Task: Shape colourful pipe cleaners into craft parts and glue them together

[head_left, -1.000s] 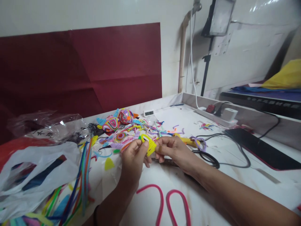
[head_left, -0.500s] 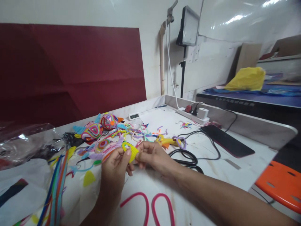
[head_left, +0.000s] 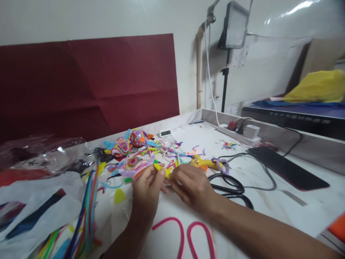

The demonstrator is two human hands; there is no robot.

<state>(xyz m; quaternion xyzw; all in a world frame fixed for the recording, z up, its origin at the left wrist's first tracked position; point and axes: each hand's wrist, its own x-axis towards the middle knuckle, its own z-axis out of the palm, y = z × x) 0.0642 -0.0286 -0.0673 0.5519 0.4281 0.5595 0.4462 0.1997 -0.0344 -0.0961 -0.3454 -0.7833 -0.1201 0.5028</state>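
Note:
A bent yellow pipe cleaner (head_left: pixel 166 172) is pinched between my two hands above the white table. My left hand (head_left: pixel 149 183) grips its left side between thumb and fingers. At its right side, my right hand (head_left: pixel 192 182) is closed on it, the fingertips partly hidden behind the knuckles. In front of my wrists lies a bent pink pipe cleaner (head_left: pixel 181 230). Beyond my hands are a colourful decorated ball (head_left: pixel 138 138), a second patterned piece (head_left: pixel 121 148) and a tangle of pipe cleaners. A flat yellow piece (head_left: pixel 119 196) rests left of my left hand.
A yellow glue gun (head_left: pixel 205 163) with a black cable (head_left: pixel 229 183) lies right of my hands. Farther right are a black phone (head_left: pixel 287 167) and a power strip (head_left: pixel 238 134). A bundle of long pipe cleaners (head_left: pixel 87 212) and plastic bags (head_left: pixel 56 154) occupy the left.
The camera view has turned left, so everything sits farther right. My right hand has rolled over the yellow pipe cleaner, whose loop shows less now.

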